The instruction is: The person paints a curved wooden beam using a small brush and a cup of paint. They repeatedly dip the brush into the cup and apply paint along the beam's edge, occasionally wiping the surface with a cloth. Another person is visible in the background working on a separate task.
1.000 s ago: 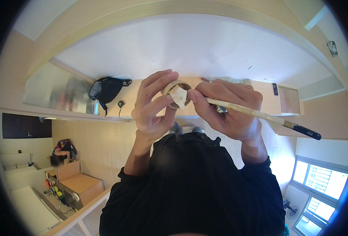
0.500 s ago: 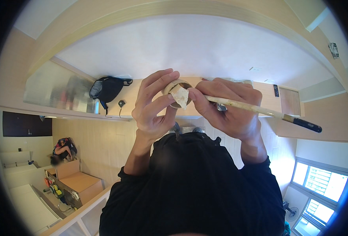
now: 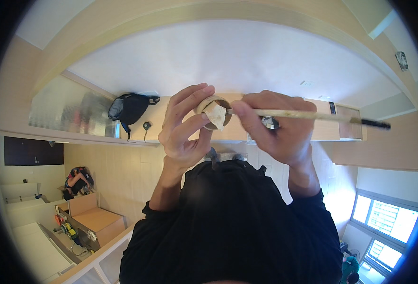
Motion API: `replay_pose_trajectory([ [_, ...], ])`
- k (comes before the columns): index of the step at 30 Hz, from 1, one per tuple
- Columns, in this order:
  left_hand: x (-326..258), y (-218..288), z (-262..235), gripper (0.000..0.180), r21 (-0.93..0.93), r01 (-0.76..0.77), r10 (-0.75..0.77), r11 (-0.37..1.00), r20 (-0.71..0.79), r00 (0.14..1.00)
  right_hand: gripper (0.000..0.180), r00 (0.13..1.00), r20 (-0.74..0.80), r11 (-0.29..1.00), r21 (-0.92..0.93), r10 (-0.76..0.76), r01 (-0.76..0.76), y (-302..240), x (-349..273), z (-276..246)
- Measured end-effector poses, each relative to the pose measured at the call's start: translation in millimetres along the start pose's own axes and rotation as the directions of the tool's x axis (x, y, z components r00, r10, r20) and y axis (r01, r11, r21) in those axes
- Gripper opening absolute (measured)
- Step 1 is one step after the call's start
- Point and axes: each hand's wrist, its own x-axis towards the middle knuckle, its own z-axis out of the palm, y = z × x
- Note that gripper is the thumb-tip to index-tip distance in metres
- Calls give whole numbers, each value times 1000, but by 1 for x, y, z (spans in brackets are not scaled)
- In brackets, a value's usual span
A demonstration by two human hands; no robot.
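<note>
In front of my chest, my left hand grips a small round tan container between thumb and fingers, its opening facing up toward me. A whitish, crumpled-looking flake covers part of that opening; its material is unclear. Pinched in my right hand is a slim pale stick with a black end, like a paintbrush. Its black end points right. The other end reaches the container's opening, where its tip is hidden by the fingers and the flake.
Beyond my hands runs a pale wooden counter with a black bag, a small black device and a black remote. A person crouches far left, near a wooden cabinet. Another person in green is at lower right.
The stick has swung to lie more level, its black end rising, and my right hand has shifted slightly. My left hand and the container stay put. The person in green shows more.
</note>
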Motion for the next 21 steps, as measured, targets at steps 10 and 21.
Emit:
replay_pose_trajectory([
  [10,-5,-7,4,60,-145,157,-150,977,59,987,20,930,-172,836,512,324,-197,10,-7,-7],
  [21,2,-47,0,78,-139,371,-382,918,-67,922,13,812,-528,873,485,249,48,60,8,16],
])
